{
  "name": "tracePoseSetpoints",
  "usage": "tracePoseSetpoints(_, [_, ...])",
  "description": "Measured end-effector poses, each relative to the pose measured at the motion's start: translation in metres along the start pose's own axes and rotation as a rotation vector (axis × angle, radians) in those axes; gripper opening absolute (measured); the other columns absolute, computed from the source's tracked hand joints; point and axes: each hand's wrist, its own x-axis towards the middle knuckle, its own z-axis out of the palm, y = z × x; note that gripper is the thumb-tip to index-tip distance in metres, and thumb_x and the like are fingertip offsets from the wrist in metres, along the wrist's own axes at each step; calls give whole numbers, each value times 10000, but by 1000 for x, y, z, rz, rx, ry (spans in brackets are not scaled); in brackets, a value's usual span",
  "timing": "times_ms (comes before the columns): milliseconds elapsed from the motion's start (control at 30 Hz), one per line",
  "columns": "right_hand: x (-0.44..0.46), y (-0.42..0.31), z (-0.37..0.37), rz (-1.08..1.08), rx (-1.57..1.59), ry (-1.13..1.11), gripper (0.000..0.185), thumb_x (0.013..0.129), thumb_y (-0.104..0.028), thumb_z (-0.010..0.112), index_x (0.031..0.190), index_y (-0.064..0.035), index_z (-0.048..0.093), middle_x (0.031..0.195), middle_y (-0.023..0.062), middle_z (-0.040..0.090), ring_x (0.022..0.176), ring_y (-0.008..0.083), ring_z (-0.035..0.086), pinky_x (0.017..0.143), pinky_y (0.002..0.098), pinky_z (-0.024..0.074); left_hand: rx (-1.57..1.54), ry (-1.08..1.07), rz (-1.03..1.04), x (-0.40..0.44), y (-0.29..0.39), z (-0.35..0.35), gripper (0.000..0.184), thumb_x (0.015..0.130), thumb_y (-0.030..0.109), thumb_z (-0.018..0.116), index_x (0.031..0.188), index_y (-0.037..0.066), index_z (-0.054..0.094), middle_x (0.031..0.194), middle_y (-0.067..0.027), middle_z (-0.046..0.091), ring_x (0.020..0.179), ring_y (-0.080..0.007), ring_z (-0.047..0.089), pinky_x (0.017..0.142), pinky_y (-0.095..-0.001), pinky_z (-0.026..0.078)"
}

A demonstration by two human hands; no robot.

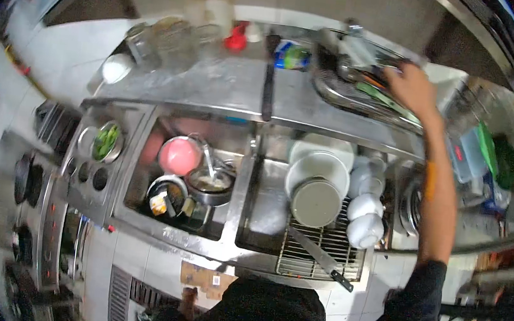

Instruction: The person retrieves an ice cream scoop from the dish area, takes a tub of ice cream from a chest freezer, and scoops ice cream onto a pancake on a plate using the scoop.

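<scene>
Black shirt (278,312) fills the bottom of my feed. My right hand (410,88) is in the utensil tray (323,94) on the steel desk (208,88); I can't tell whether it grips anything. My left hand (188,303) hangs low, its grasp unclear. I'd judge the tray work unfinished: utensils lie jumbled, a green-handled one (378,97) under the wrist. White bowls (364,230) crowd the right basin (266,215); a knife (321,258) crosses the rack (296,254).

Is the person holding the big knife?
No, the knife lies across the rack, away from the right hand, which is up at the tray.
</scene>
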Motion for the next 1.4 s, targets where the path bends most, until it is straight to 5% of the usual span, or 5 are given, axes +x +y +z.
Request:
tracePoseSetpoints(167, [-60,41,-16,-61,709,30,412,954,-225,644,1286,12,586,751,-11,563,606,77,492,548,275,434,-115,722,-385,2,10,-62,505,827,272,666,1138,-113,566,1034,-315,649,965,-479,644,874,-530,517])
tracePoseSetpoints(400, [-250,30,39,131,991,-756,438,897,-454,710,951,-20,745,789,135,720,606,208,612,615,379,491,-554,1684,-29,24,133,-224,478,844,95,655,1261,-92,515,1161,-265,584,1067,-398,574,978,-468,434])
tracePoseSetpoints(867, [-427,28,158,31,399,-795,627,870,-582,689,719,27,688,642,231,653,614,396,666,619,496,503,-501,1274,876,-29,615,-554,806,758,465,797,1302,-31,470,1196,-279,590,1119,-448,586,956,-501,474])
tracePoseSetpoints(1333, [-422,-49,137,166,817,-595,257,1000,-234,629,940,14,659,595,-22,532,542,75,455,481,287,355,-801,1562,1131,-38,573,-599,520,870,298,778,1215,-15,547,1081,-170,694,987,-328,690,846,-451,559])
tracePoseSetpoints(1400, [-390,-76,110,253,1009,-687,232,1015,-133,578,1115,71,622,631,-7,511,564,70,422,494,279,336,-1487,820,1227,-94,526,-579,374,929,240,714,1186,-1,588,1097,-132,687,1007,-275,685,875,-435,563])
